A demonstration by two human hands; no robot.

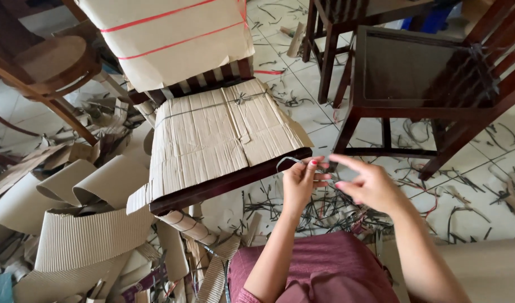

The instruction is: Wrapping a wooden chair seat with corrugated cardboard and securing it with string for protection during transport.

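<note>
My left hand [300,182] is closed on a thin grey strap [285,161] that loops up near the front corner of a dark wooden chair seat [224,185]. Brown corrugated cardboard [218,132] covers that seat, tied with a thin strap [212,106]. My right hand [370,182] hovers just right of the left one, fingers spread, the index finger pointing left toward the strap. Whether it touches the strap cannot be seen. The chair's back is wrapped in brown paper [167,39] with red straps across it.
An unwrapped dark wooden chair [431,84] stands at the right. Rolls and sheets of corrugated cardboard [83,235] pile up at the left. Cut strap scraps [302,207] litter the tiled floor. A round wooden stool [49,62] is at the upper left.
</note>
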